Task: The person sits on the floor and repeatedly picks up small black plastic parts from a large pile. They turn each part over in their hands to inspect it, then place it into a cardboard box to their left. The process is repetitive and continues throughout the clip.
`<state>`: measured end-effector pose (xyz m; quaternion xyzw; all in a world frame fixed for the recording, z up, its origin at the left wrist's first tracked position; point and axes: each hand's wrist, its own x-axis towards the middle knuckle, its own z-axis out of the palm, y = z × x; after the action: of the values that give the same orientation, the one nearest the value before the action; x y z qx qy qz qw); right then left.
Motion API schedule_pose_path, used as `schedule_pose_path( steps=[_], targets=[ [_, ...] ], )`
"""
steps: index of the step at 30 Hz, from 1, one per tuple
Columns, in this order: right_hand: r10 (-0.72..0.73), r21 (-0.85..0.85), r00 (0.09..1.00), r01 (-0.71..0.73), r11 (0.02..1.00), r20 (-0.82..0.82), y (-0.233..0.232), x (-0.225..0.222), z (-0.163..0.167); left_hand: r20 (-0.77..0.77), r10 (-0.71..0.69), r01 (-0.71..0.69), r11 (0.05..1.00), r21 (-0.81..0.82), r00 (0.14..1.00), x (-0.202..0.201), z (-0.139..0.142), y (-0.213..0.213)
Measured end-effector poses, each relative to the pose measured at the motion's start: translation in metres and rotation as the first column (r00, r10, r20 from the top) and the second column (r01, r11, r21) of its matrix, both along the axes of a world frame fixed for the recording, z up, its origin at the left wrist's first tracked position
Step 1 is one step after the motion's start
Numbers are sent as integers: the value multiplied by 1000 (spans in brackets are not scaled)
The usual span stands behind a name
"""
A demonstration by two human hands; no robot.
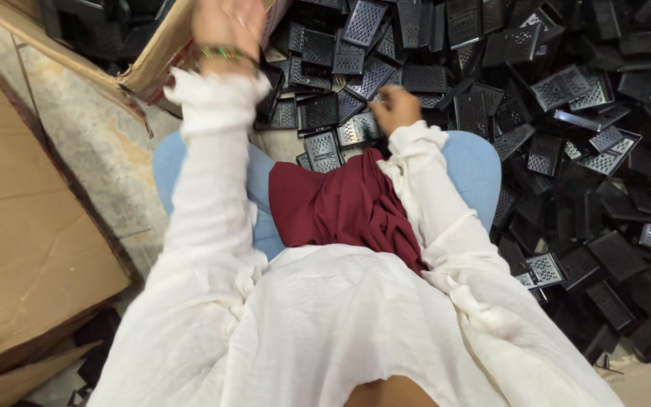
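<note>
My left hand (227, 22) is raised at the top of the view, over the flap of a cardboard box (161, 53). It is blurred, its fingers are cut off by the frame edge, and a green bangle sits on the wrist. My right hand (395, 107) reaches forward onto a heap of black perforated plastic pieces (423, 75). Its fingers curl down among them beside one piece (359, 128). Whether it grips a piece is hidden. Both arms wear white sleeves.
I sit on a light blue seat (478, 169) with a dark red cloth (340, 207) on my lap. The black pieces spread over the floor to the right (612, 249). A large flat cardboard sheet (24, 249) lies at the left on a worn floor (92, 143).
</note>
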<state>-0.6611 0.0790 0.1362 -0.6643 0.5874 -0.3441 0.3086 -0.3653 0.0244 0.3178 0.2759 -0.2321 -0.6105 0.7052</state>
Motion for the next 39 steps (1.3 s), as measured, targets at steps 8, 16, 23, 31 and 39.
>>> schedule_pose_path(
  steps=[8,16,23,31,39],
  targets=[
    [312,-303,721,-585,752,-618,9,58,1,319,-129,-85,812,578,939,-45,-112,57],
    [262,44,922,-286,957,286,10,42,26,575,4,-274,882,383,818,-94,-127,43],
    [52,-197,993,-71,978,-104,-35,-56,60,125,230,-256,929,267,965,-94,-104,34],
    [202,258,763,-47,965,-615,-79,-123,62,-91,-189,207,936,283,978,-98,-99,32],
    [248,367,757,-12,930,-604,-70,-123,69,-141,-202,235,928,288,969,-106,-88,37]
  ],
)
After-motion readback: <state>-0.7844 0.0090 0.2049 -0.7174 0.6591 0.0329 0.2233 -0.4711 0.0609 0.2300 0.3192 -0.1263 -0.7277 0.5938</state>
